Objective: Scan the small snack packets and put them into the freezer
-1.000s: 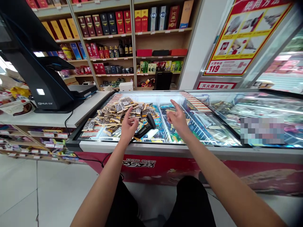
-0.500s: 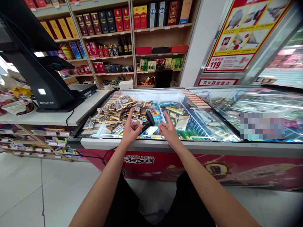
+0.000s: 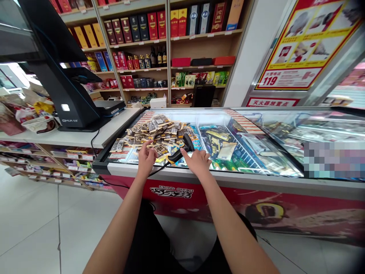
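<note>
A black barcode scanner (image 3: 188, 142) with a yellow-trimmed handle end lies on the glass top of the chest freezer, its cable trailing toward the front edge. My right hand (image 3: 197, 161) is right beside it, thumb out at the handle and fingers loosely bent; whether it touches the scanner I cannot tell. Left of the handle, my left hand (image 3: 146, 158) hovers with bent, parted fingers, holding nothing. Just beyond that hand spreads a heap of small brown-and-clear snack packets (image 3: 155, 129), stacked on the glass.
The chest freezer (image 3: 222, 178) runs across in front of me, with packaged goods in wire baskets (image 3: 248, 152) under its glass. On the left counter (image 3: 110, 129) stands a black checkout terminal (image 3: 71, 91). Shelves of boxed bottles (image 3: 137, 30) line the back.
Both pointing index fingers have come down and bent. My left hand moved slightly left and down, while my right hand turned inward toward the scanner's handle. The view shifted left.
</note>
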Tool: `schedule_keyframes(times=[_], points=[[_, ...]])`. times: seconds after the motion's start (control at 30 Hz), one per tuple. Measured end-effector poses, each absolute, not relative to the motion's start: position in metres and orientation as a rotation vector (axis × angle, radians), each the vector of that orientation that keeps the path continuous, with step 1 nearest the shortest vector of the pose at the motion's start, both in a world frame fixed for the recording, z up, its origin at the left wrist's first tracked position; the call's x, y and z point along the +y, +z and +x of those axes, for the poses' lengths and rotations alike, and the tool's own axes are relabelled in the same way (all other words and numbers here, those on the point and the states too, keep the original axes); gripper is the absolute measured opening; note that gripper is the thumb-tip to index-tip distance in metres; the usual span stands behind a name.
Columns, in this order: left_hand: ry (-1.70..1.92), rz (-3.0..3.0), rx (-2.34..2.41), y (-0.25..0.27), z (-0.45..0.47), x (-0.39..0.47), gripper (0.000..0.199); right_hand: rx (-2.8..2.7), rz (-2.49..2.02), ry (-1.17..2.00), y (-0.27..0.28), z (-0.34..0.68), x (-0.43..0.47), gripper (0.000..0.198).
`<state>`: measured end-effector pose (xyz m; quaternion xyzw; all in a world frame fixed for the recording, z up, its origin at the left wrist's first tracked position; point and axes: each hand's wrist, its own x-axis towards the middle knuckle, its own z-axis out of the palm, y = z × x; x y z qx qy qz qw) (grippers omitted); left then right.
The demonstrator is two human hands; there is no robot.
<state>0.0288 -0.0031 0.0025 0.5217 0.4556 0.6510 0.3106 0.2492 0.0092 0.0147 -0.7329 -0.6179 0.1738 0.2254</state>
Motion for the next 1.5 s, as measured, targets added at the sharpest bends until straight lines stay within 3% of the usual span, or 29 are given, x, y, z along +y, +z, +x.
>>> schedule_keyframes(times=[0.1,0.23,0.47,0.67,0.8,0.93,1.07,1.2,1.33,1.5], points=[[1.625,1.421,1.247,0.0,0.031,0.001,0.041,-1.587,-2.024,0.426,0.012,0.229,0.012,0.101],[1.426,1.626,1.389,-0.004,0.032,0.005,0.034,-1.467,-1.963,0.382,0.009,0.214,0.014,0.095],[1.469,1.662,1.399,-0.006,0.033,0.003,0.025,-1.058,-1.437,0.707,-0.005,0.245,0.021,0.108],[1.458,1.67,1.367,-0.008,0.032,0.003,0.02,-0.713,-0.829,1.256,-0.005,0.3,0.016,0.044],[1.487,1.693,1.382,-0.01,0.031,-0.001,0.02,-0.758,-0.677,1.498,0.019,0.338,0.012,0.033],[1.556,1.836,1.842,0.016,0.034,0.006,0.018,-0.802,-0.691,1.601,0.035,0.365,0.012,0.03],[1.423,2.021,2.126,0.075,0.033,0.046,0.032,-0.848,-0.781,1.64,0.036,0.369,0.011,0.027],[1.034,1.897,2.331,0.119,0.021,0.102,0.06,-0.877,-0.802,1.693,0.035,0.362,0.008,0.028],[0.612,1.913,2.306,0.126,0.01,0.135,0.072,-0.898,-0.787,1.724,0.036,0.363,0.006,0.028],[0.612,1.991,2.256,0.117,0.01,0.14,0.067,-0.899,-0.78,1.791,0.031,0.365,0.01,0.029]])
